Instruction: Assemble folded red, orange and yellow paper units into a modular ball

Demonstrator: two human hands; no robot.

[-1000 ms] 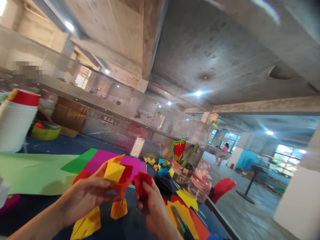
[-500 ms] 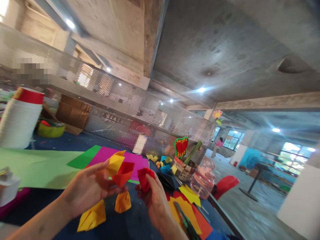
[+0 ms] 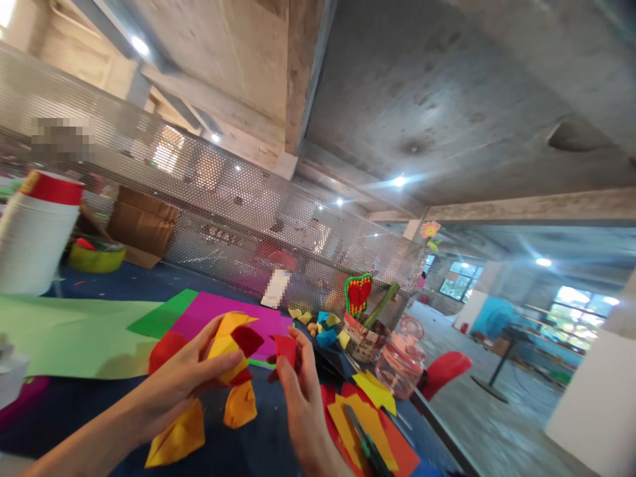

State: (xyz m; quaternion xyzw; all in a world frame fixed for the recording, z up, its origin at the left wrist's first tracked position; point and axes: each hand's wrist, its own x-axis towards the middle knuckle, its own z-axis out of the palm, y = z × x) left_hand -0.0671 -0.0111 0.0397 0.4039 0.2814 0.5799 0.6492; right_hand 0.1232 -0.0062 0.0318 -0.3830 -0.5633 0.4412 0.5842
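My left hand (image 3: 191,374) is closed around a yellow and red folded paper piece (image 3: 227,344), with the thumb pressed on its yellow side. Just to the right, my right hand (image 3: 303,391) pinches a small red folded paper (image 3: 285,349). A narrow gap separates the two papers. Beneath my left hand lie a crumpled orange paper piece (image 3: 240,405) and a larger yellow-orange folded piece (image 3: 179,437) on the dark blue tabletop (image 3: 258,450). A red rounded shape (image 3: 165,351) shows behind my left wrist, partly covered.
Purple (image 3: 209,315) and pale green sheets (image 3: 74,331) lie behind my hands. At right are a cutter with a green handle (image 3: 370,450) on orange paper, a pink clear jar (image 3: 401,361) and a pot with a heart decoration (image 3: 358,295). Stacked white cups (image 3: 42,232) stand left.
My left hand has turned, bringing its thumb across the yellow paper. My right hand has tilted its red paper more upright. The red shape behind my left wrist has come into sight.
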